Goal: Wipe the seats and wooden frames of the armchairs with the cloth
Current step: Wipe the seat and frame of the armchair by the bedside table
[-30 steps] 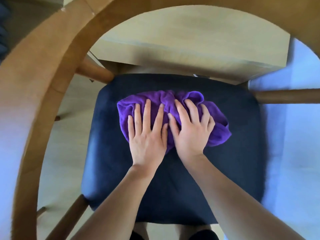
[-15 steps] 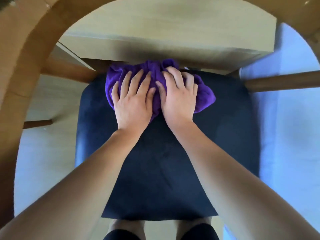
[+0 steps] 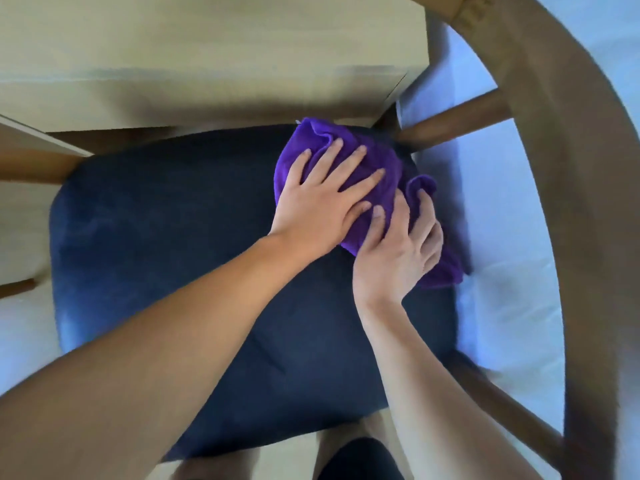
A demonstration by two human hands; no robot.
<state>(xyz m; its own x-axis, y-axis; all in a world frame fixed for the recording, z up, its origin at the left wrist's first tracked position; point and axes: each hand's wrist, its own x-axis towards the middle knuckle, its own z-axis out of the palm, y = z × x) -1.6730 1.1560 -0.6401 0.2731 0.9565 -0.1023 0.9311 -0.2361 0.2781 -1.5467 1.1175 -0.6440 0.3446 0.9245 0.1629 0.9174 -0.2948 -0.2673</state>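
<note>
A crumpled purple cloth (image 3: 367, 157) lies on the far right corner of the dark navy seat cushion (image 3: 166, 230) of an armchair. My left hand (image 3: 322, 199) presses flat on the cloth with fingers spread. My right hand (image 3: 401, 247) rests beside it on the cloth's right part, fingers curled into the folds near the seat's right edge. The curved wooden frame (image 3: 568, 174) of the chair arcs down the right side, with a round wooden rail (image 3: 453, 123) meeting it just beyond the cloth.
A light wooden table (image 3: 207, 57) overhangs the far edge of the seat. Another chair rail (image 3: 502, 407) runs at the lower right. Pale floor (image 3: 502, 237) shows between seat and frame. My feet are below the seat's near edge.
Both hands slid the cloth from the middle of the seat to its far edge, then right to the far right corner. The view swung so the frame now shows on the right.
</note>
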